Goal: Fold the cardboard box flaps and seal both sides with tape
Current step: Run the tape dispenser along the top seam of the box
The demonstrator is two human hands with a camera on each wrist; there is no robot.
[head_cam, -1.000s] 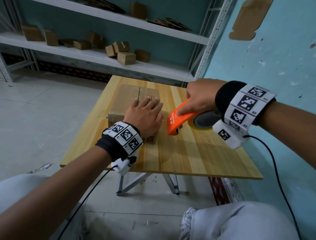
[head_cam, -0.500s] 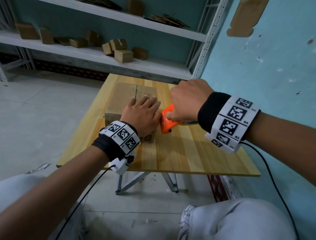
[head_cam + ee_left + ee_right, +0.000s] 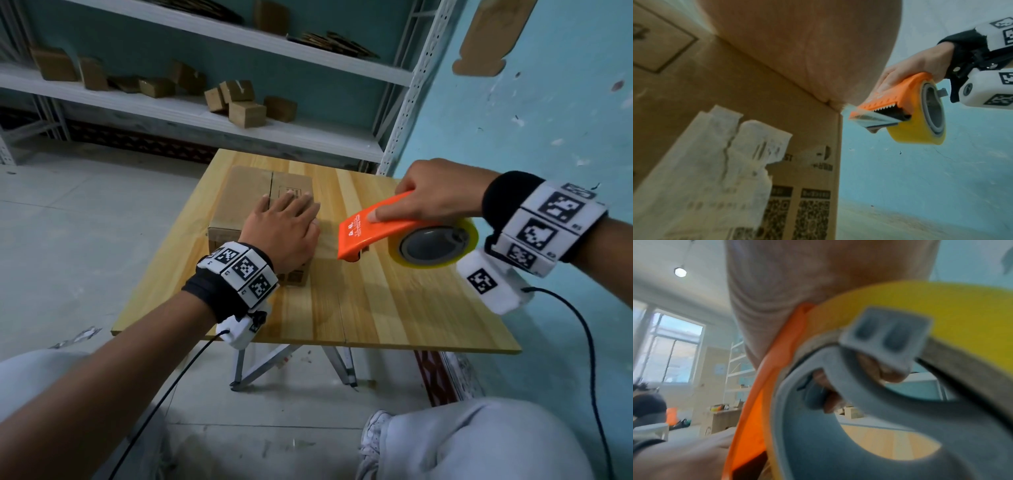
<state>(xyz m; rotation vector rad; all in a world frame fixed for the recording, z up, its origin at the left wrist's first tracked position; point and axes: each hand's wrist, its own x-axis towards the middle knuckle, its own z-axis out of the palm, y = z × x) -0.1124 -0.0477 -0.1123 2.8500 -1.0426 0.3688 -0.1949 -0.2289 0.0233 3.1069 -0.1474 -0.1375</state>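
Box [image 3: 255,202]: one, on the left half of one wooden table [image 3: 394,308], long axis near to far, top flaps closed with the seam running the same way, torn label and printed codes on the near face. Left hand [image 3: 284,233]: flat on the box top, fingers straight and pointing far, gripping nothing. Right hand [image 3: 431,195]: curled round one orange dispenser [image 3: 373,228], off to the right of the box and above the table, cutter end pointing left at the box, one yellow tape roll [image 3: 435,245] at its right end. Several small boxes [image 3: 239,102] on the far shelf
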